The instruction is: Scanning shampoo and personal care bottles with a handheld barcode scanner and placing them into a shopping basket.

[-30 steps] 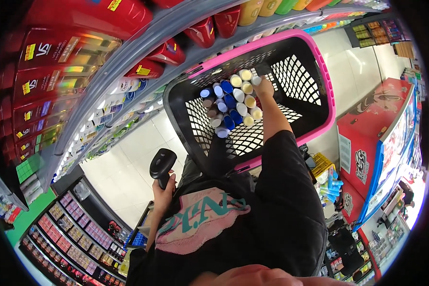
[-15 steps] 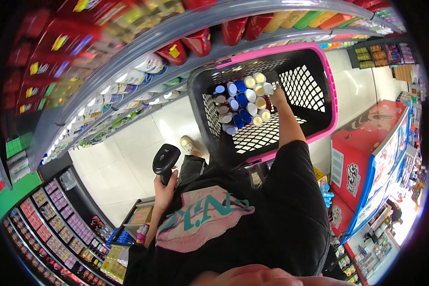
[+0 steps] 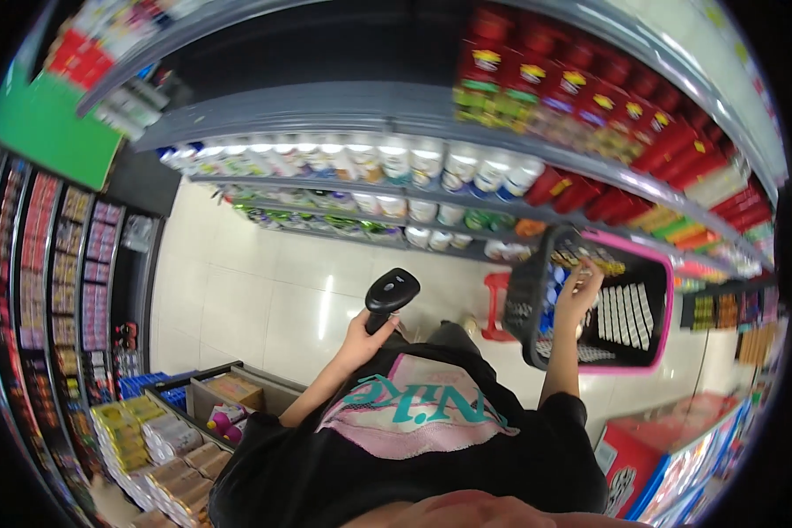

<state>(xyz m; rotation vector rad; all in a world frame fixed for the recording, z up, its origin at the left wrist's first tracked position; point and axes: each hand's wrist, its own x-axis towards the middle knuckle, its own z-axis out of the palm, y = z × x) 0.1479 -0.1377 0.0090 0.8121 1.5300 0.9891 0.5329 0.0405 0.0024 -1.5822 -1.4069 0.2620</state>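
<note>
My left hand [image 3: 357, 341] is closed around the handle of a black handheld barcode scanner [image 3: 392, 289], whose head points up and away from me. To the right, my right hand [image 3: 580, 295] hangs over a black plastic shopping basket with a pink rim [image 3: 668, 304]. Its fingers are bent together near the basket's far left side; what sits between them is too blurred to name. Blue-capped bottles [image 3: 554, 286] stand in the left part of the basket, partly covered by my hand and the basket wall.
Ahead runs a long shelf [image 3: 361, 123] with white bottles [image 3: 427, 163] and red bottles [image 3: 576, 84]. A red stand [image 3: 497, 308] is left of the basket. Canned goods [image 3: 172, 436] are stacked at lower left, and a red freezer [image 3: 651, 440] stands at lower right.
My view has swung left, so the basket now appears farther right and shows less of its bottles. My right hand was at a white-capped bottle before. The scanner stays in my left hand.
</note>
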